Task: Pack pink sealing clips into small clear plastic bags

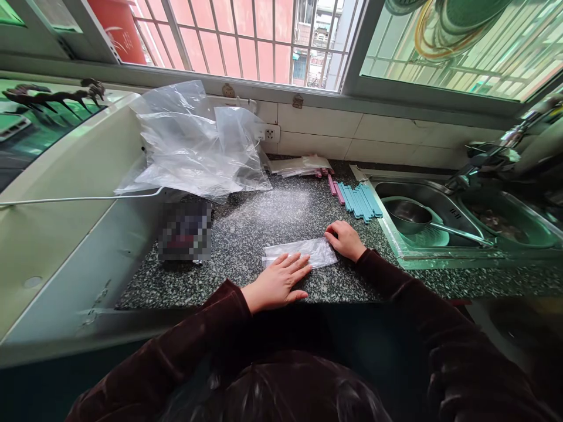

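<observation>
A clear plastic bag (321,253), folded into a narrow strip, lies flat on the speckled counter. My left hand (281,282) rests on its left part with the fingers spread and the palm down. At the bag's right end is my right hand (345,239), its fingers curled and pinching the edge. Beyond the right hand lies a row of turquoise sticks (360,200) with two pink sticks (338,190) beside them. Farther back is a stack of flat clear packets (301,166) with pink pieces showing at their right end.
Large loose plastic bags (197,140) are heaped at the back left, by a wall socket (270,133). A blurred-out dark object (185,231) sits on the left. To the right, a metal sink (417,258) holds a pan (407,214). A white cable (88,200) crosses the left side.
</observation>
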Demonstrator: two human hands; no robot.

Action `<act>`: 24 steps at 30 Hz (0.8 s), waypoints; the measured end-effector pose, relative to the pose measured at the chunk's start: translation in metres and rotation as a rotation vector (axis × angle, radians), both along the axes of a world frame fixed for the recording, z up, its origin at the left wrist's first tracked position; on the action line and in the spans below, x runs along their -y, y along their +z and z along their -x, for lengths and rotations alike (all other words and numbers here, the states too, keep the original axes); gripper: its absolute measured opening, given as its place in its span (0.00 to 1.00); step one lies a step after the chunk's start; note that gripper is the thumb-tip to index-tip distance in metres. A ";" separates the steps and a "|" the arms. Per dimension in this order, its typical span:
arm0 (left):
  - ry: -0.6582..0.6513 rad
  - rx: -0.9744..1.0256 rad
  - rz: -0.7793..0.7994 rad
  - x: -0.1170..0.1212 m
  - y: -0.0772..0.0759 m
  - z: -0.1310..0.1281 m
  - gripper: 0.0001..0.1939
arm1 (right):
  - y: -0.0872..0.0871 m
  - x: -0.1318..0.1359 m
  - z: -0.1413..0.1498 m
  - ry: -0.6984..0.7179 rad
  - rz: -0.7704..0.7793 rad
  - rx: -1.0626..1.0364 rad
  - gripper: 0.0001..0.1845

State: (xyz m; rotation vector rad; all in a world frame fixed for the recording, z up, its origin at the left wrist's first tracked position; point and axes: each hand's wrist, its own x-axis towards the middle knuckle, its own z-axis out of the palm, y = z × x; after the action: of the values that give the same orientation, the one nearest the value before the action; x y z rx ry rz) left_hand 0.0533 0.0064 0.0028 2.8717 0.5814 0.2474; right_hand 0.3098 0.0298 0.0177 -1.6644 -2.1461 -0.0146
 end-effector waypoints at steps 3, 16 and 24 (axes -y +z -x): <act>-0.022 0.015 0.021 0.004 -0.001 -0.001 0.35 | 0.005 -0.005 -0.005 0.045 0.058 -0.064 0.04; 0.313 0.257 0.298 -0.043 0.045 -0.012 0.23 | 0.016 -0.010 -0.003 0.247 0.015 -0.073 0.05; 0.423 0.320 0.712 -0.077 0.042 -0.034 0.10 | 0.035 -0.021 0.014 0.231 -0.028 -0.262 0.04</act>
State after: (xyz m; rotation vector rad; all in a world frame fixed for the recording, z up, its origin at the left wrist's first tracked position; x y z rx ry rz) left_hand 0.0877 0.0829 0.0446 1.9630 0.9685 0.4450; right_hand 0.2961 0.0510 0.0532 -1.3125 -2.1097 0.2283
